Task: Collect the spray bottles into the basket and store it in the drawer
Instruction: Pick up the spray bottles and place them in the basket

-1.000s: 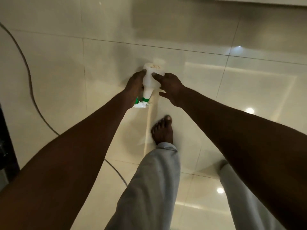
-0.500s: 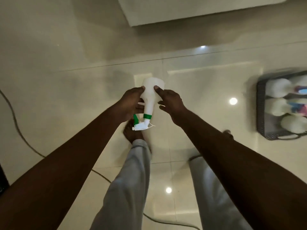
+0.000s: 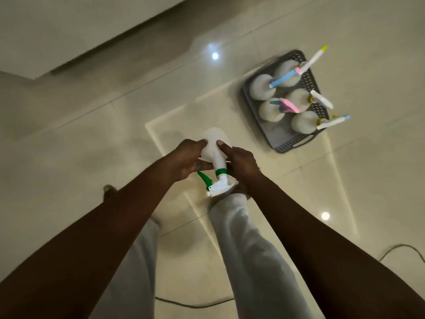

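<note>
Holding white spray bottle [image 3: 213, 143] in both hands: left [image 3: 187, 160], right [image 3: 240, 164] | no label readable

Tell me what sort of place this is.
Probably an indoor room in a home: glossy tiled floor reflecting ceiling lights, a cable trailing across it, and a grey basket of spray bottles standing on the floor.

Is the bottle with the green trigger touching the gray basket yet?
Apart. The head view shows the green-trigger bottle held between the left hand and right hand, with bare floor between it and the gray basket.
</note>
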{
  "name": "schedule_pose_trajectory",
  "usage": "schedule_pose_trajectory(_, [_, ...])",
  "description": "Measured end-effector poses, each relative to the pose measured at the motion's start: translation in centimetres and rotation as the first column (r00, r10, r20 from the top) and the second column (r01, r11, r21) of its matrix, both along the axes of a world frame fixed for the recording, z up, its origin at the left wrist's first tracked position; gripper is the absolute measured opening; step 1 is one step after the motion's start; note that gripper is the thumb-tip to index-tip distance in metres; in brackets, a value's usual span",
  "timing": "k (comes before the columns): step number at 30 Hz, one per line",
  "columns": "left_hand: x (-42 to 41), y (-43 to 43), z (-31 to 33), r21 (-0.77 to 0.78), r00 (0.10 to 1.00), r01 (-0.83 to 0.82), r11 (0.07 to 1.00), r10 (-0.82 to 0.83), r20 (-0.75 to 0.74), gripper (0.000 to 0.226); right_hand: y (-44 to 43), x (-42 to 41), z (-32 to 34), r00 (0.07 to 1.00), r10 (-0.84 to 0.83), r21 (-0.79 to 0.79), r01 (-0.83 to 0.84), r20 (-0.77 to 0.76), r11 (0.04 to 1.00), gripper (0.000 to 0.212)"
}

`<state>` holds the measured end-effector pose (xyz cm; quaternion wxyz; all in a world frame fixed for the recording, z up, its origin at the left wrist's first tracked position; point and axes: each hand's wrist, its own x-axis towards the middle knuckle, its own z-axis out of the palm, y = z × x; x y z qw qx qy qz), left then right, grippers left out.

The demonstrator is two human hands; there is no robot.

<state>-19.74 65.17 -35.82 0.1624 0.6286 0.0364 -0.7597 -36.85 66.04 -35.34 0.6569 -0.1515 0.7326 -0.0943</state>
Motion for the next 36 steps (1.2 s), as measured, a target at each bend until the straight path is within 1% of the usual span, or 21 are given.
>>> schedule_pose_trajectory(3, [-7.0,-1.8,-0.6,-0.004,0.997,0.080,0.997,-0.080,-0.022,0.037,-0.9,-6.9,0.2,0.997,-0.051,0.030,0.052,-0.053,0.998,0.082])
schedule_pose_trajectory(4, [-8.9,-2.2,-0.8,0.000,0.995,0.096,0.995,-0.095,-0.028,0.037,-1.1,-8.8,0.2,0.995,-0.074,0.039,0.077,-0.064,0.996,0.088])
schedule_pose_trajectory(5, [-11.0,-2.7,-0.9,-0.001,0.994,0.107,0.994,-0.107,-0.033,0.037,-1.3,-10.7,0.0,0.991,-0.105,0.046,0.108,-0.077,0.993,0.089])
schedule_pose_trajectory(6, [-12.8,-3.1,-1.2,0.001,0.993,0.111,0.994,-0.110,-0.041,0.038,-1.6,-12.5,-0.2,0.987,-0.131,0.047,0.136,-0.097,0.990,0.084])
schedule_pose_trajectory(9, [-17.2,-4.1,-1.9,0.000,0.994,0.100,0.995,-0.100,-0.038,0.039,-2.4,-16.7,-1.5,0.971,-0.166,0.058,0.178,-0.175,0.982,0.055])
schedule_pose_trajectory(10, [-18.5,-4.4,-2.2,0.002,0.995,0.099,0.995,-0.099,-0.024,0.039,-2.7,-17.9,-2.0,0.968,-0.164,0.061,0.179,-0.190,0.982,0.050])
schedule_pose_trajectory(15, [-23.4,-6.5,-3.9,0.000,0.991,0.123,0.992,-0.123,0.046,0.045,-5.0,-22.2,-4.0,0.962,-0.178,0.063,0.195,-0.208,0.979,0.043])
schedule_pose_trajectory(18, [-25.0,-7.7,-5.4,0.018,0.987,0.135,0.991,-0.136,0.090,0.049,-6.6,-23.8,-5.7,0.959,-0.231,0.130,0.253,-0.164,0.959,0.043])
schedule_pose_trajectory(21, [-25.7,-8.7,-7.4,0.060,0.984,0.144,0.988,-0.150,0.096,0.052,-7.9,-24.7,-7.5,0.935,-0.346,0.208,0.354,-0.076,0.912,0.059])
schedule_pose_trajectory(23, [-25.8,-9.2,-8.7,0.088,0.989,0.126,0.988,-0.133,0.072,0.051,-8.7,-24.8,-8.9,0.919,-0.393,0.256,0.387,-0.031,0.886,0.063])
schedule_pose_trajectory(27, [-26.8,-10.2,-10.5,0.094,0.987,0.159,0.983,-0.161,0.009,0.051,-10.0,-25.6,-11.1,0.914,-0.405,0.295,0.381,0.025,0.876,0.062])
schedule_pose_trajectory(31, [-27.6,-10.4,-11.7,0.097,0.989,0.147,0.984,-0.145,-0.027,0.051,-10.2,-25.8,-12.6,0.908,-0.412,0.329,0.366,0.078,0.870,0.058])
schedule_pose_trajectory(36, [-28.3,-10.1,-12.9,0.092,0.998,0.042,0.995,-0.039,-0.039,0.044,-9.7,-26.1,-14.3,0.861,-0.495,0.346,0.432,0.117,0.833,0.054])
